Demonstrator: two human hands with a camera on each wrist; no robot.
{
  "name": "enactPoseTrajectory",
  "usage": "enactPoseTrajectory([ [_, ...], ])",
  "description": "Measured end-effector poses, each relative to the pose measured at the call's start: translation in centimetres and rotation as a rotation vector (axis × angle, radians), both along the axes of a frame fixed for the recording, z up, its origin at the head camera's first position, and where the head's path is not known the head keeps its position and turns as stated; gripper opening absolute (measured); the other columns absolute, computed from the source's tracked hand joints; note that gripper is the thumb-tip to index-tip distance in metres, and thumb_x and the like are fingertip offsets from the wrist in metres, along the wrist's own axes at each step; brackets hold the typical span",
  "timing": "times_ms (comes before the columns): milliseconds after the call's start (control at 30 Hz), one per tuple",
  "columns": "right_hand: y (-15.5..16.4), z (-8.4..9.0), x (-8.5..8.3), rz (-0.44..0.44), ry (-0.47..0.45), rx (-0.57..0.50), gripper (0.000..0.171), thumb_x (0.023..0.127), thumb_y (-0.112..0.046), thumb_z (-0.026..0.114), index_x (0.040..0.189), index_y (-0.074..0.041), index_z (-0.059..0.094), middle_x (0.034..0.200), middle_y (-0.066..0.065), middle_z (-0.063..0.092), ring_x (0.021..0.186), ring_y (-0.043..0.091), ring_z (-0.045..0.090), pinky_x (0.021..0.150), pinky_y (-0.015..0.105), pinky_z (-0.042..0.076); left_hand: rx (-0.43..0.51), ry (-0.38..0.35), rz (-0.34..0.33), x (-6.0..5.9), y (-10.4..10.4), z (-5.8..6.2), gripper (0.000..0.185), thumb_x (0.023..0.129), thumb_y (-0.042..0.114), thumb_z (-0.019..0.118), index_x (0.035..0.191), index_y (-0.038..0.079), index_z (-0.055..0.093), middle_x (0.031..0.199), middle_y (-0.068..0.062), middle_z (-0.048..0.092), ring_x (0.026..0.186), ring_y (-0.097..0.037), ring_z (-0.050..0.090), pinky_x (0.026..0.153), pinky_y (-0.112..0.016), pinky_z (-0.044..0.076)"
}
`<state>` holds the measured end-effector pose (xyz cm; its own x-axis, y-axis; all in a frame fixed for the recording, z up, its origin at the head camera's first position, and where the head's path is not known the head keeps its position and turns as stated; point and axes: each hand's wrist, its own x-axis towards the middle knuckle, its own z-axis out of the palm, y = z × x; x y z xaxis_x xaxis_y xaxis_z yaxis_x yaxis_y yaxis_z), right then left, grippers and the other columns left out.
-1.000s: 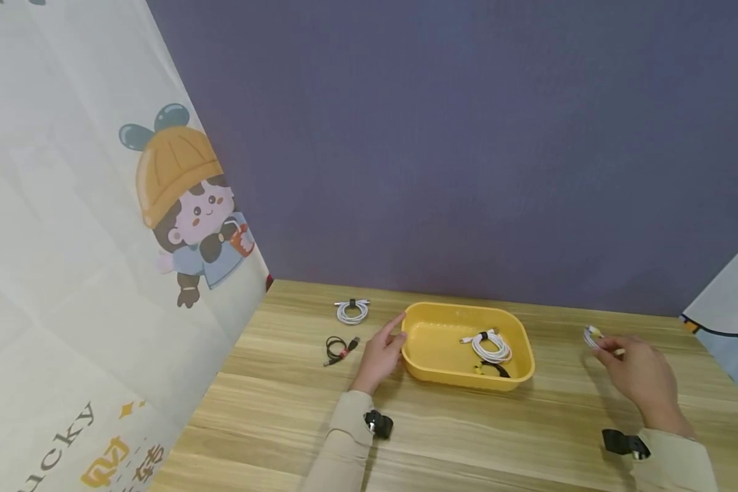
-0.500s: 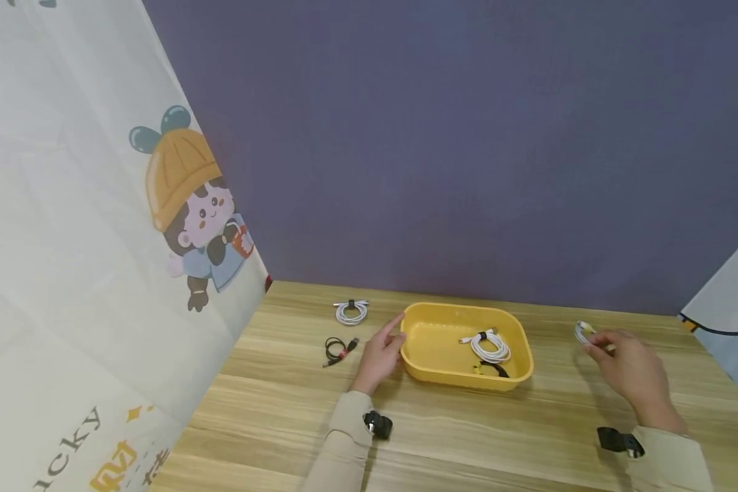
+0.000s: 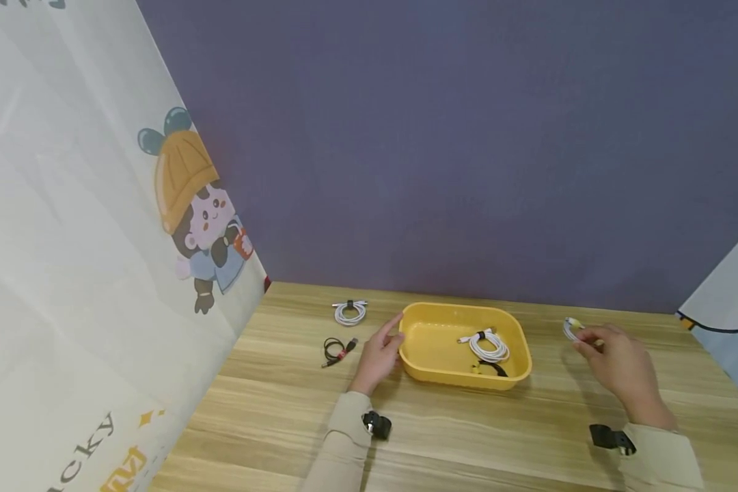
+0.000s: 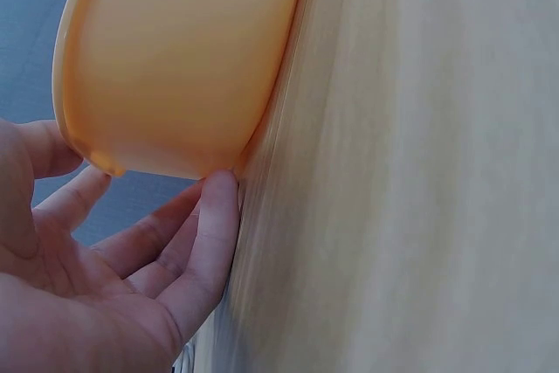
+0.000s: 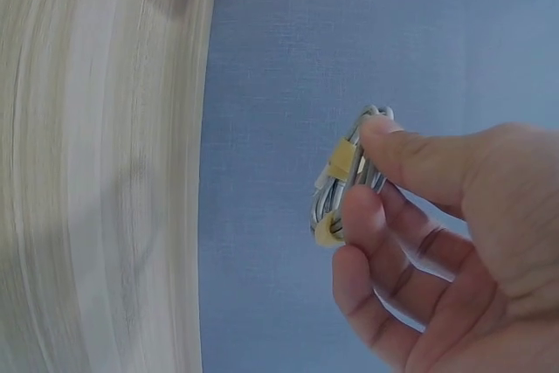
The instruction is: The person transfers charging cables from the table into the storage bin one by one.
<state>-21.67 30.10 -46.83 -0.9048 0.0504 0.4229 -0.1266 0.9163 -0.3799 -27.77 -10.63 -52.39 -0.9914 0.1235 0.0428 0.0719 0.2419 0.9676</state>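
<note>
In the head view my right hand (image 3: 621,362) is raised over the right side of the table. Thumb and fingers pinch a coiled cable (image 5: 327,196), greyish-white with yellow bands; the fingers cover part of the coil. My left hand (image 3: 377,359) touches the left end of a yellow plastic basket (image 3: 430,375), with the thumb at its rim and extended fingertips against the outer wall, as the left wrist view shows. Inside the basket's right half lie a white coiled cable (image 3: 489,347) with a black strap and a small black cable (image 3: 494,367) with yellow on it.
Left of the basket, a white coiled cable (image 3: 350,313) with a black strap lies near the table's back edge. A black USB cable (image 3: 337,351) with a red tie lies in front of it. A dark blue panel (image 3: 467,150) stands behind the wooden table (image 3: 467,444).
My right hand has moved left toward the basket, carrying the pinched cable. My left hand and the basket keep their places; the head view has shifted slightly.
</note>
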Motion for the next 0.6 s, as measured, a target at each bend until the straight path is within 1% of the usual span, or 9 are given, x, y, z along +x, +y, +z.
enactPoseTrajectory([
  [300,-0.9,0.3,-0.1,0.015,0.065,0.005,0.009,0.084,-0.008,0.082,0.089,-0.004,0.075,0.091,0.018,0.07,0.072,0.033,0.068,0.054,0.04,0.049,-0.008,0.004,0.007,0.0,0.0,0.0,0.046,0.106,0.028,0.055,0.151,0.035,0.051,0.108,-0.018,0.073,0.07,-0.012,0.064,0.067,-0.033,0.06],
  [433,-1.4,0.5,-0.1,0.031,0.074,0.011,0.01,0.084,-0.008,0.082,0.089,-0.004,0.075,0.091,0.018,0.069,0.07,0.032,0.066,0.053,0.035,0.046,-0.005,0.01,0.002,0.0,0.0,-0.1,0.047,0.106,0.027,0.056,0.151,0.033,0.051,0.106,-0.018,0.073,0.07,-0.012,0.064,0.066,-0.033,0.06],
  [600,-2.1,0.8,-0.1,0.054,0.08,0.006,0.009,0.085,-0.009,0.082,0.09,-0.004,0.076,0.092,0.017,0.07,0.07,0.027,0.063,0.055,0.03,0.043,-0.01,0.006,0.003,0.0,-0.1,0.0,0.046,0.106,0.028,0.055,0.152,0.033,0.05,0.107,-0.018,0.073,0.071,-0.013,0.065,0.067,-0.032,0.061],
])
